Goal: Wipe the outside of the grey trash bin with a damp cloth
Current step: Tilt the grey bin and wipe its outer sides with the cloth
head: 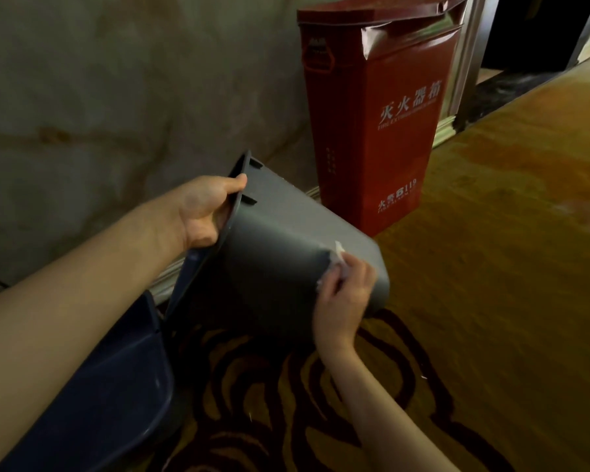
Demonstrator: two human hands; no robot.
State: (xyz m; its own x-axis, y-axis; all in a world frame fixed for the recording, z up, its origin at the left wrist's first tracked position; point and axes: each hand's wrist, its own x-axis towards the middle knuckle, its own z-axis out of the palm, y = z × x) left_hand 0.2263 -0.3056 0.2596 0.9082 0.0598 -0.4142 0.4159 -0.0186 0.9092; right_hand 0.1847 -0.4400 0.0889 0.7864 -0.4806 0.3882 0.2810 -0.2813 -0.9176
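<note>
Grey trash bin [280, 253] tilted, rim gripped by left hand [203, 212]; right hand [346, 294] presses mostly hidden white cloth [339, 253] against it.

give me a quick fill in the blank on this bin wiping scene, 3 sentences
1. The left hand holds the grey trash bin by its ____.
2. The right hand presses a ____ cloth against the bin's outer wall.
3. Behind the bin, by the wall, stands a ____ fire extinguisher box.

Missing words: rim; white; red
</note>
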